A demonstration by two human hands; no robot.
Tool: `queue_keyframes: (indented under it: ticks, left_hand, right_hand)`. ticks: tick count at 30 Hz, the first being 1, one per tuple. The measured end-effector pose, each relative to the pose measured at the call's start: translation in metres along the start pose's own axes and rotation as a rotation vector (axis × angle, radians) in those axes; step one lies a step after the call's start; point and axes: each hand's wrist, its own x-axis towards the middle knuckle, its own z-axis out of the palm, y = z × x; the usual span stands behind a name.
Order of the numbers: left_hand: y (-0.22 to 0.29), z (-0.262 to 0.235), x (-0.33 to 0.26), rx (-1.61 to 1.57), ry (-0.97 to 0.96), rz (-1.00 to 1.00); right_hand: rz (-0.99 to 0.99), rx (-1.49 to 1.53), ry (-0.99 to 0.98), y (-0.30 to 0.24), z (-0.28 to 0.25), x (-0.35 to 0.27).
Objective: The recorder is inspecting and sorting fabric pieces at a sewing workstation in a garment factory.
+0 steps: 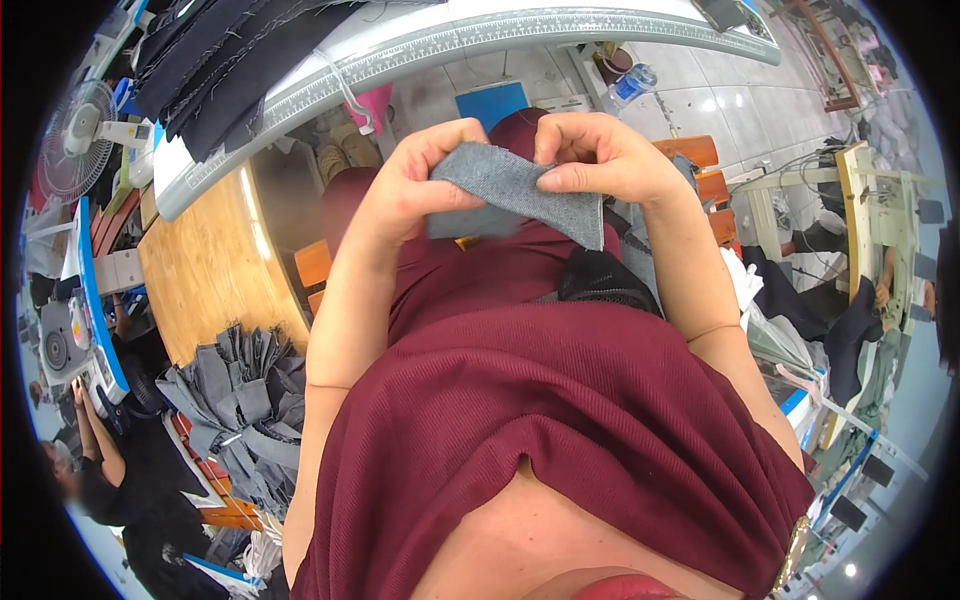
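Between my two hands, above my lap, I hold a small grey denim fabric piece (535, 188). My left hand (425, 180) is closed on its left end, the thumb laid along the lower side. The thumb and fingertips of my right hand (595, 155) pinch its upper edge near the right end. One corner of the piece hangs down below my right hand. A further blurred grey part (465, 222) shows beneath my left hand; I cannot tell whether it belongs to the same piece.
Dark fabric pieces (220, 70) lie stacked on the white table with a ruler edge (440, 58) ahead. Bundled grey cloth pieces (240, 400) sit at left beside a wooden board (215, 250). A fan (80, 140) stands far left. A person in black (110, 470) works at left.
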Motion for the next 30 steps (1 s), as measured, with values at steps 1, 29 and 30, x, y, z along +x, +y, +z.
queue_keyframes:
  ticks: [1,29,30]
  left_hand:
    - [0.007,0.001,0.001,0.125,-0.081,-0.036]
    - [0.03,-0.04,0.015,0.693,-0.187,0.016]
    - [0.03,-0.041,0.016,0.678,-0.201,0.029]
  right_hand:
    - [-0.001,0.0,-0.001,-0.001,0.001,-0.001]
    - [0.159,-0.215,-0.264,0.005,0.022,0.02]
    - [0.09,-0.263,-0.274,0.007,0.021,0.02]
